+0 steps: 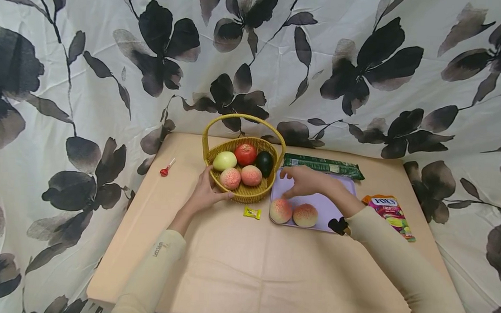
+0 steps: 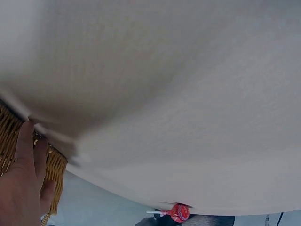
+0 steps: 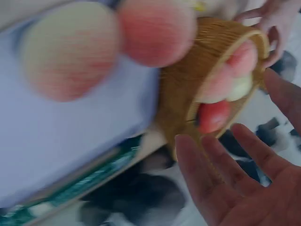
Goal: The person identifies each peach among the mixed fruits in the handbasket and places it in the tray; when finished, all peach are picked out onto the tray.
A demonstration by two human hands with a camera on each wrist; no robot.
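On the near side of the right grip (image 1: 308,181) in the head view, two peaches (image 1: 281,210) sit on a lilac tray (image 1: 324,221); that grip is released, its curved fingers holding nothing. To its left, a yellow wicker basket (image 1: 248,199) stands on the bench (image 1: 220,262), carrying two more peaches (image 1: 230,178) and other fruit (image 1: 245,154); the left grip (image 1: 204,192) is unclenched, touching the basket's side. Beyond the right grip lies a green packet (image 1: 323,165). In the left wrist view, the left grip's fingers lie against the wicker wall, a red lollipop (image 2: 179,213) well apart from them. In the right wrist view, the right grip's fingers are spread, the tray's peaches blurred.
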